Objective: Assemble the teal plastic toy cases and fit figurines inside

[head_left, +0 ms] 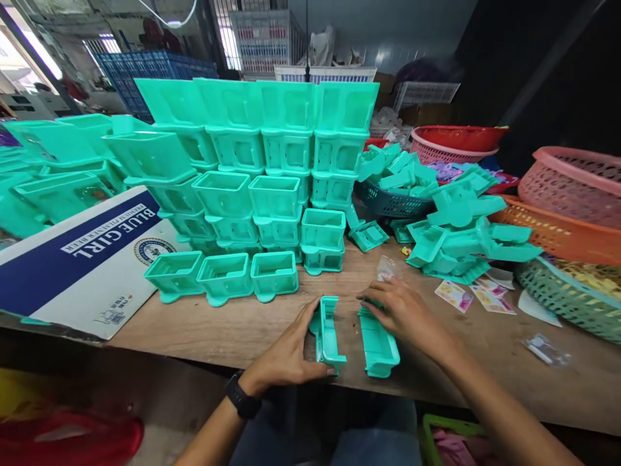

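My left hand (291, 353) grips a turquoise plastic half-shell (328, 336) by its outer side, thumb at the near end and fingers at the far end. A rounded tab sticks out on its left. Just to the right, across a small gap, a second turquoise half-shell (379, 346) lies under my right hand (400, 310), whose fingers are closed around its far end. The two pieces are apart. Beyond my left hand, three open-topped turquoise boxes (226, 275) stand in a row.
Stacked turquoise boxes (286, 152) rise behind. A beer carton (87, 259) leans at left. To the right are a pile of loose turquoise parts (458, 239), printed cards (492, 299), a small plastic bag (546, 349) and stacked baskets (572, 226). The wooden table's (194, 336) front edge runs close by.
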A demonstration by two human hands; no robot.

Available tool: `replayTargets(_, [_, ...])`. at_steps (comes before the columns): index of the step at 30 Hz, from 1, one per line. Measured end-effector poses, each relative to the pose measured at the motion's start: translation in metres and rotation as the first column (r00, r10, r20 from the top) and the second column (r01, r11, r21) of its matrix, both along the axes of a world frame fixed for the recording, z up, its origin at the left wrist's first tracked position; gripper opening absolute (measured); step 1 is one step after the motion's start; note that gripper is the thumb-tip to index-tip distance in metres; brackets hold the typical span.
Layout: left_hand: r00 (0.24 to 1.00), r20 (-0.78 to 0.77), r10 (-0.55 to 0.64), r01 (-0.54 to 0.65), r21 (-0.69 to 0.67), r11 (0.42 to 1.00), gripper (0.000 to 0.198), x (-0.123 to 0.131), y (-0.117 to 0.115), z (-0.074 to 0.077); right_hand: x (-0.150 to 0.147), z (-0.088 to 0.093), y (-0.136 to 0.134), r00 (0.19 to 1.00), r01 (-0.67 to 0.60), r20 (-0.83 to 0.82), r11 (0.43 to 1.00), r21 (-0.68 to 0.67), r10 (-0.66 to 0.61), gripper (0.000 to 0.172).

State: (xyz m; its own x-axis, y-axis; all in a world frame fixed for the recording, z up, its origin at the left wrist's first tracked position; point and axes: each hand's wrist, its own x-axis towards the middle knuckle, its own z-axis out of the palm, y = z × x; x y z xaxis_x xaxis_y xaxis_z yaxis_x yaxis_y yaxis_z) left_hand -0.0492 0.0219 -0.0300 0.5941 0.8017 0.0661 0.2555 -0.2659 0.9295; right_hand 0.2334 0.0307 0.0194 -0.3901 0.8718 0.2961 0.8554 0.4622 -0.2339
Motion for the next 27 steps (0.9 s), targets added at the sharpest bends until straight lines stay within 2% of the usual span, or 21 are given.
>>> replayTargets(4, [0.998,-0.035,-0.044,0.043,-0.011,0.999,0.131,0.001,0.0,-0.006,-0.024,-0.004,-0.004,0.991,-0.027,-0.129,0.999,0.022,0.029,0.028])
replayTargets(7, [1.0,-0.013,-0.02,0.02,-0.001,1.0,0.138,0.003,-0.002,-0.011,-0.014,-0.009,-0.026,0.929,0.11,-0.355,0.994,0.007,-0.1,0.041])
replayTargets(9, [1.0,0.016,-0.005,0.005,0.015,1.0,0.135,0.004,-0.003,-0.014,0.001,-0.016,-0.044,0.87,0.142,-0.456,0.981,-0.133,-0.188,0.052])
replayTargets(12, [0.999,0.047,-0.004,0.002,0.045,0.999,0.127,0.005,-0.004,-0.016,0.015,-0.03,-0.062,0.85,-0.002,-0.479,0.908,-0.42,-0.22,0.097])
replayTargets(14, [0.998,0.066,-0.002,-0.003,0.07,0.998,0.125,0.006,-0.003,-0.016,0.012,-0.039,-0.063,0.859,-0.076,-0.467,0.849,-0.522,-0.21,0.119])
replayTargets(16, [0.996,0.084,-0.001,-0.006,0.092,0.996,0.122,0.008,-0.002,-0.015,0.0,-0.045,-0.057,0.867,-0.102,-0.464,0.844,-0.527,-0.185,0.124])
replayTargets(20, [0.996,0.091,0.011,-0.02,0.095,0.995,0.117,0.012,-0.003,-0.012,-0.025,-0.047,-0.041,0.876,-0.159,-0.478,0.891,-0.424,-0.072,0.123])
replayTargets(27, [0.994,0.093,0.065,-0.077,0.131,0.988,0.115,0.016,-0.004,-0.014,-0.026,-0.044,-0.044,0.873,-0.146,-0.485,0.921,-0.362,-0.052,0.115])
